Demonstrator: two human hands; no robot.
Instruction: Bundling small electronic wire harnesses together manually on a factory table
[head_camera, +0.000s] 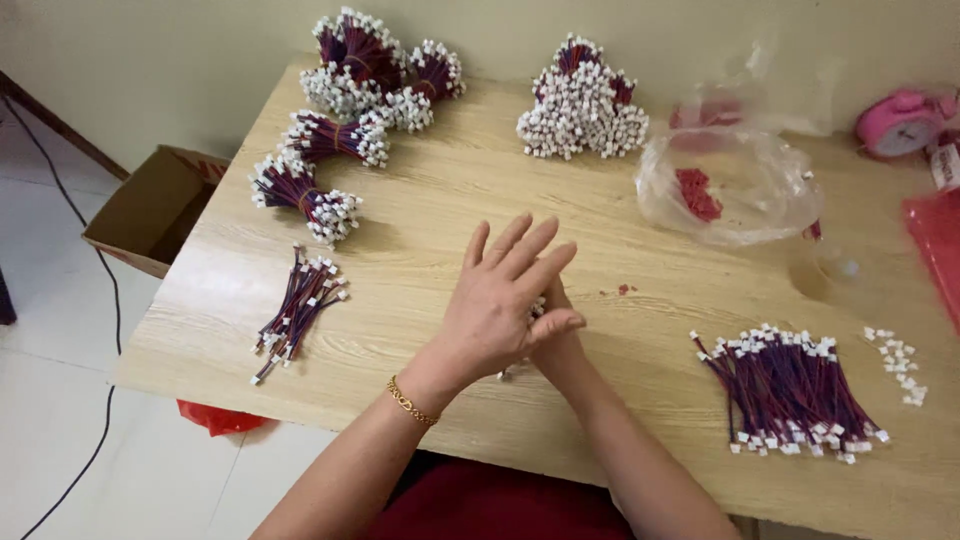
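Observation:
My left hand (500, 290) lies flat with fingers spread over my right hand (556, 345) at the middle of the wooden table (420, 200). Between the palms sits a small bunch of red-and-dark wires with white connectors (537, 308); only a few white ends show. A gold bracelet circles my left wrist. A loose small pile of the same wires (297, 310) lies to the left. A larger flat pile (790, 385) lies to the right.
Tied wire bundles (340, 110) and a white-tipped bundle (582, 100) stand at the back. A clear plastic bag with red pieces (730, 185) sits back right, with a pink round object (900, 120) beyond. Loose white connectors (900, 365) lie far right. A cardboard box (150, 205) is on the floor at left.

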